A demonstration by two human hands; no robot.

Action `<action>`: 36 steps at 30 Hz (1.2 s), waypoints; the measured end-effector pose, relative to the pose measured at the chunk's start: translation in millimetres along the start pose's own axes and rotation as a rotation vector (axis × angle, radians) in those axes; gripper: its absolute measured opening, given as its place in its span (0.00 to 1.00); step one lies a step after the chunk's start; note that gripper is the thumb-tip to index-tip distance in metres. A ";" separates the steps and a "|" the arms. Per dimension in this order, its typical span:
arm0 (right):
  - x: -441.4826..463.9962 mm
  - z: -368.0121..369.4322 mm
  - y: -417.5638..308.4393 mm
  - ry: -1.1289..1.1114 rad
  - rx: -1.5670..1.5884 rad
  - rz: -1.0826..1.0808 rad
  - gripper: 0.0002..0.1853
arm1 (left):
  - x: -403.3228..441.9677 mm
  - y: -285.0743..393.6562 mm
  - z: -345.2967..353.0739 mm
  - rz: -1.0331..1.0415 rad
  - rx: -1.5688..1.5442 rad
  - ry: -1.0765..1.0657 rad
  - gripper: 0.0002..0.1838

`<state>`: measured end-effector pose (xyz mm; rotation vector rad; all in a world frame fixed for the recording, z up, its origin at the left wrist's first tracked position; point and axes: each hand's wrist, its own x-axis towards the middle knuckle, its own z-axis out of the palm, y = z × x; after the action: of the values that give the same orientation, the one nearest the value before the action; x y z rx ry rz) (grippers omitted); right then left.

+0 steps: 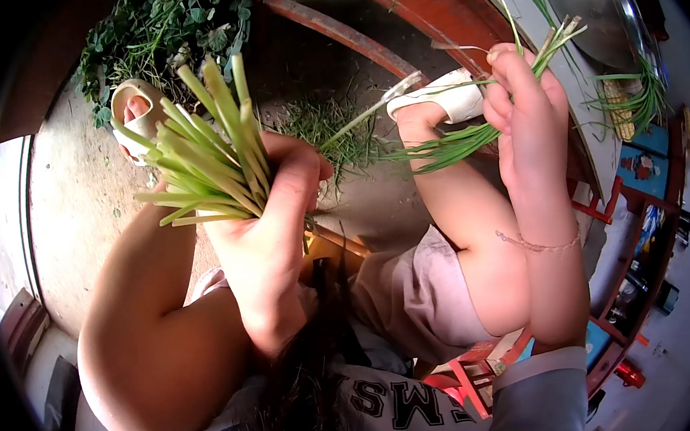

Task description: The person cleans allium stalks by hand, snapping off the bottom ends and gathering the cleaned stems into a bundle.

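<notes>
My left hand is closed round a thick bunch of chives, whose pale green stem ends fan out towards the upper left. Its fingertips are hidden behind the bunch. One longer stalk with a whitish end sticks out to the right beyond this hand. In my right hand, raised at the upper right, a few thin green chives are gripped, their leaves drooping to the left and their pale ends above the fingers. A thin dry strand shows at its pinched fingertips.
Green trimmings lie on the floor between my feet, and a leafy heap sits beyond my left sandal. At the upper right, a metal basin and more chives rest on a table edge. A red wooden frame spans the top.
</notes>
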<state>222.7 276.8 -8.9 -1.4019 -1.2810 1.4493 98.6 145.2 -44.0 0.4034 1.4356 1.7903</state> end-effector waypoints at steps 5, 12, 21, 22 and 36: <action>-11.9 5.5 2.9 -0.073 -0.052 0.008 0.04 | 2.6 -2.8 -2.5 0.046 0.003 0.001 0.01; -28.5 13.9 1.0 -0.448 -0.356 -0.379 0.10 | 0.6 -1.4 -2.8 0.049 0.048 -0.019 0.01; -33.4 22.8 12.0 -0.485 -0.263 -0.376 0.04 | -1.8 8.2 -1.7 -0.214 -0.099 -0.157 0.02; -33.8 23.5 13.8 -0.508 -0.242 -0.386 0.03 | -1.5 6.9 -0.7 -0.205 -0.159 -0.166 0.02; -19.5 7.4 3.2 -0.281 -0.011 -0.008 0.05 | 0.5 2.9 0.7 -0.182 -0.127 -0.095 0.03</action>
<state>218.5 256.2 -7.8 -1.2286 -1.4660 1.6802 97.7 145.9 -41.3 0.2792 1.2445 1.6815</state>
